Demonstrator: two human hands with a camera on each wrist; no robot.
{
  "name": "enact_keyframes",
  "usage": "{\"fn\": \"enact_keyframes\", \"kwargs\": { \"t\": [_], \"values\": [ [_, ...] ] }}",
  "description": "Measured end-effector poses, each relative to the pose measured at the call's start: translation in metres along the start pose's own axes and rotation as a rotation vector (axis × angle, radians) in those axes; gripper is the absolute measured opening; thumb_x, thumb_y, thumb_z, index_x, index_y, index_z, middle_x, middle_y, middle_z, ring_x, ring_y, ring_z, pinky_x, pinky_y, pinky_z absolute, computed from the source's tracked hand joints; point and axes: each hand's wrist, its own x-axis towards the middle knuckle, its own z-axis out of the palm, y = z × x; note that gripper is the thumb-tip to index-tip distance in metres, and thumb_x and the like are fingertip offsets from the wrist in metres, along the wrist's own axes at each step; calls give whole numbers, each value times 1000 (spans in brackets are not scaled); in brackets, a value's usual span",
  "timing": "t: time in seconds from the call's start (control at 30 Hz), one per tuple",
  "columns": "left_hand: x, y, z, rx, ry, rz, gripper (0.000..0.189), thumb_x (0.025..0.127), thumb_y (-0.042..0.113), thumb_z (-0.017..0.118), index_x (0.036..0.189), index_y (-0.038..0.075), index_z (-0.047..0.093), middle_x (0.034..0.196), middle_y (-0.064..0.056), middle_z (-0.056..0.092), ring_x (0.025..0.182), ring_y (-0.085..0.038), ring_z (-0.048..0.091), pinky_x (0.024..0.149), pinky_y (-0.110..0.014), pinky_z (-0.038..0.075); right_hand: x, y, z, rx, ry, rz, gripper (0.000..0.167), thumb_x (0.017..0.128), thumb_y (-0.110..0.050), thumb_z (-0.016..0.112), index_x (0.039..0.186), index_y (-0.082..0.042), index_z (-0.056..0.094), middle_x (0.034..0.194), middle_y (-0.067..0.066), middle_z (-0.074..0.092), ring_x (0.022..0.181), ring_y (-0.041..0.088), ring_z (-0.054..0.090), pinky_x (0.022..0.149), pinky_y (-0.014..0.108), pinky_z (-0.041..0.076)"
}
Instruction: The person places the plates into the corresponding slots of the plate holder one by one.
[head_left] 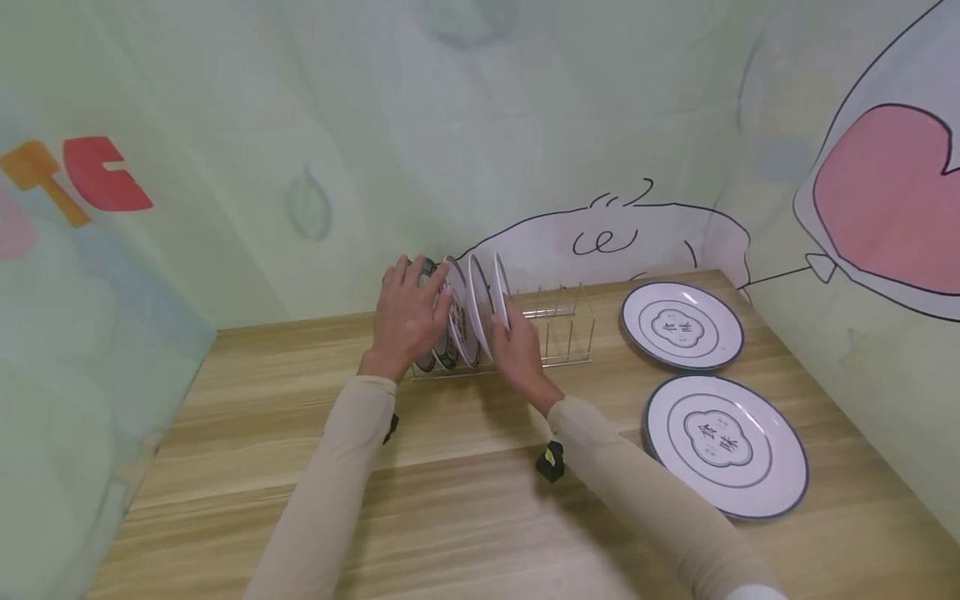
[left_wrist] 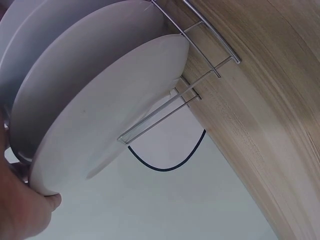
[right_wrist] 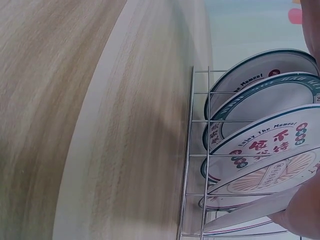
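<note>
Several round plates stand on edge in a wire dish rack, some with green rims and printed characters. My left hand lies over the tops of the leftmost plates, its fingers bent over their rims. In the left wrist view, its thumb touches the rim of the nearest white plate, seen from its back. At the row's right end, my right hand grips a white plate by its near edge, thumb on the left side. That plate leans in the rack; its far edge is partly hidden.
Two blue-rimmed plates, a smaller one and a larger one, lie flat at the right of the wooden table. Bare wire slots continue right of my right hand. A printed cloth wall rises directly behind the rack.
</note>
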Motion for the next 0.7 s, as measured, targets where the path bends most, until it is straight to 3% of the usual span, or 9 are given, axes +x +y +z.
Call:
{"fn": "enact_keyframes", "kwargs": {
  "t": [0.43, 0.7],
  "values": [
    [0, 2, -2, 7, -6, -8, 52, 106, 41, 33, 151, 17, 44, 156, -22, 39, 149, -45, 28, 124, -55, 20, 0, 0, -2, -27, -7, -11, 37, 98, -4, 53, 135, 1, 57, 123, 28, 67, 111, 40, 67, 94, 51, 56],
    [-1, 1, -1, 5, -6, -1, 52, 106, 41, 33, 150, 17, 45, 156, -23, 39, 148, -46, 29, 124, -55, 20, -4, -2, -9, 20, -69, 43, 45, 97, -7, 54, 142, -5, 53, 128, 26, 65, 113, 38, 67, 93, 48, 57]
  ]
}}
